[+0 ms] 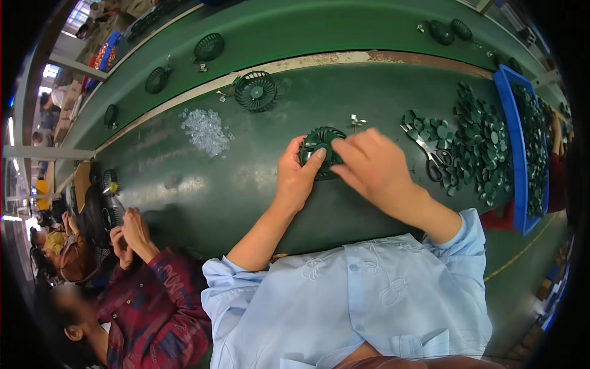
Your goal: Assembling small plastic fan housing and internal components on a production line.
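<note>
Round dark green fan grille (pixel 322 147), slotted like spokes around a small hub, lying flat on the green workbench (pixel 233 184) just in front of the light blue shirt. Partly hidden under both hands, so only its upper and left arc showing.

Left hand (pixel 299 175) gripping the grille's left edge, thumb laid over the rim and fingers curled beneath or beside it. Right hand (pixel 370 165) pressed down on the grille's right half, fingers bent and closed over the top; cannot tell whether anything small is pinched between them.

One finished fan head (pixel 255 90) resting farther back near the pale strip along the bench. Beyond that strip, on the conveyor belt (pixel 319 27), three more round fan heads to the left (pixel 209 46) and two smaller dark pieces to the right (pixel 450 29). One heap of clear small parts (pixel 206 130) well left of the grille. One small metal clip (pixel 356 121) just behind the right hand. One pair of scissors (pixel 430 157) to the right, beside a large spread of dark green round caps (pixel 476 144), too many to count. One blue tray (pixel 513 147) at the far right, filled with more of the same.

At lower left, another person in a red plaid shirt (pixel 153 301), two hands (pixel 132 237) raised at a dark fan.
</note>
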Demonstrator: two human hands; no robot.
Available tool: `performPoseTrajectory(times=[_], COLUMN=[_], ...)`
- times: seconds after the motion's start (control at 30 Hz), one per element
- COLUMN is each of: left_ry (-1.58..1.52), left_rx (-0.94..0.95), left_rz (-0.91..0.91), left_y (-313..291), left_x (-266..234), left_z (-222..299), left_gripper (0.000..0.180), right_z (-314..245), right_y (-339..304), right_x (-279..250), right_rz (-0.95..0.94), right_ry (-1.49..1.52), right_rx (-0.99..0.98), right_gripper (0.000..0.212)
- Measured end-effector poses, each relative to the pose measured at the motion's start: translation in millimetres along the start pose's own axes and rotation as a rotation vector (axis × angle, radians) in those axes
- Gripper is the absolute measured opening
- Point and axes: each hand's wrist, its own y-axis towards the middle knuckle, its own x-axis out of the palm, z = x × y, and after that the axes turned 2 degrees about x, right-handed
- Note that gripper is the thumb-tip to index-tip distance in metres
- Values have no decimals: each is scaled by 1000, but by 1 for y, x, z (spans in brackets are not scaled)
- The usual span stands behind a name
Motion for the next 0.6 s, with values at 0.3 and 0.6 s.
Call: performPoseTrajectory(times=[0.3,0.6], left_ry=[-12,-120], left_rx=[-45,-65], left_rz=[-7,-1], left_y=[-2,-1], left_x=[6,4], left_z=[-1,-6], left_gripper=[31,34], right_z=[3,8], right_y=[-1,1], right_x=[43,44], right_rz=[17,53], right_ry=[-59,0], right_rx=[114,83], right_gripper=[36,33])
